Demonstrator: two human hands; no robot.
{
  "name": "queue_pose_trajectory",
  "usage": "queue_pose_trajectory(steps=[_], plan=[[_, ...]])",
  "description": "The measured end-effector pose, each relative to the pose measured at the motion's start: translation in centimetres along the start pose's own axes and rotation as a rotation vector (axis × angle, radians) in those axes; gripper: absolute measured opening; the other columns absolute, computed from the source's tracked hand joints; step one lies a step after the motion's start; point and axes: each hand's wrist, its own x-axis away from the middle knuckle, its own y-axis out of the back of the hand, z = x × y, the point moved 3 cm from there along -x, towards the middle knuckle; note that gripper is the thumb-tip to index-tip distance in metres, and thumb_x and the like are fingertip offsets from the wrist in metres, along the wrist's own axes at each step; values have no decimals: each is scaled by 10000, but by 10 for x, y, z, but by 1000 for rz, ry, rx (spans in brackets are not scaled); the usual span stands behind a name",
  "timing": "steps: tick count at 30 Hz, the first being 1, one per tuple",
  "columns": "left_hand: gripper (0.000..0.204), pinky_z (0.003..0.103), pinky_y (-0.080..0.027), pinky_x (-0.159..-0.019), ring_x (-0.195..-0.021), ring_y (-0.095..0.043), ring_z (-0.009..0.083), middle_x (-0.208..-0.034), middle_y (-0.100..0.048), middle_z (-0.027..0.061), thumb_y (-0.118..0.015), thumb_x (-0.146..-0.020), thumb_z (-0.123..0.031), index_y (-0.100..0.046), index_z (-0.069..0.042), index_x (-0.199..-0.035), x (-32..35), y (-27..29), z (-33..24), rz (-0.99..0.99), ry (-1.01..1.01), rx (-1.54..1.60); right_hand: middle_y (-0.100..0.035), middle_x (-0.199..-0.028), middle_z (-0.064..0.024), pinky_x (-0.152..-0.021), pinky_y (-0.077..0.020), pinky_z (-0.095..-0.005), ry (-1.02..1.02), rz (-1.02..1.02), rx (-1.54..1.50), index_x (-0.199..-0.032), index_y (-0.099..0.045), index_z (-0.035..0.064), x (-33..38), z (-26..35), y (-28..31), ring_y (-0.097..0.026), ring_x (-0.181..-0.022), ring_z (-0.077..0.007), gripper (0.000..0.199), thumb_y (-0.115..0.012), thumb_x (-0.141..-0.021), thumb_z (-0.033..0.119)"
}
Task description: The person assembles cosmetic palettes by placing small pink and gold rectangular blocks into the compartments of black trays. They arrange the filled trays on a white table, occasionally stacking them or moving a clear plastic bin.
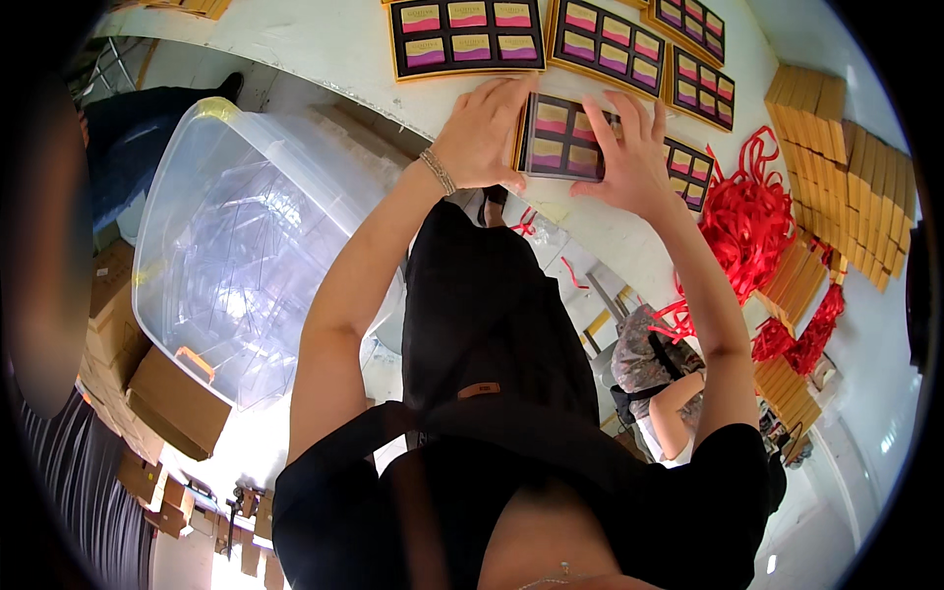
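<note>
Between my hands, at the table's near edge, lies a shallow gold-edged box (551, 155) with small pink-gold and purple-gold packets in a dark tray. A glossy clear cover seems to lie over it. My left hand (480, 135) grips its left side, thumb at the near corner and fingers at the far one. Across the right side, my right hand (634, 157) arches with thumb and fingers on the box, hiding some packets. Just beyond my left hand is a similar filled box (467, 39). Another one (688, 169) sits partly hidden beside my right hand.
More filled boxes stand along the white table (324, 49). Red ribbons (742, 226) pile up at right, near stacked gold-brown boxes (811, 118). A large clear bin (177, 177) of transparent plastic pieces stands at left, by cardboard boxes (177, 403). Another person (674, 413) is at lower right.
</note>
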Motion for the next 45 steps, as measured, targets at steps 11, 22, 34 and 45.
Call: queue_pose_trajectory(steps=[11, 22, 34, 45], plan=[[1272, 459, -309, -1102, -1299, -405, 394, -1440, -404, 200, -898, -503, -298, -170, 8, -1500, 24, 9, -4, -22, 77, -38, -325, -1464, -154, -983, -289, -659, 38, 130, 23, -1457, -377, 217, -16, 27, -21, -369, -1304, -356, 1066, -832, -546, 532], [647, 429, -531, -855, -1062, -616, 358, -1202, -610, 185, -789, -738, -274, -504, -3, -1252, 330, 110, 100, -647, 1310, -535, -336, -1478, -189, -936, -302, -601, 221, -15, 66, -1497, -302, 146, -8, 25, -45, -377, -1282, -370, 1044, -712, -681, 651], [431, 364, -549, -723, -789, -692, 186, -889, -720, 106, -811, -703, -212, -657, -97, -1089, 398, 4, 147, -387, 1655, 0, -274, -1517, -203, -1014, -230, -674, 217, 18, 54, -1506, -289, 133, -6, 23, -47, -327, -1339, -404, 1089, -706, -661, 678], [174, 487, -555, -837, -859, -682, 308, -881, -690, 133, -733, -659, -19, -692, -3, -828, 144, 182, -141, -497, -84, -596, -158, -1574, -232, -1124, -124, -620, 590, 223, -449, -1516, -268, 118, -80, 142, 82, -147, -1445, -451, 1134, -680, -646, 718]])
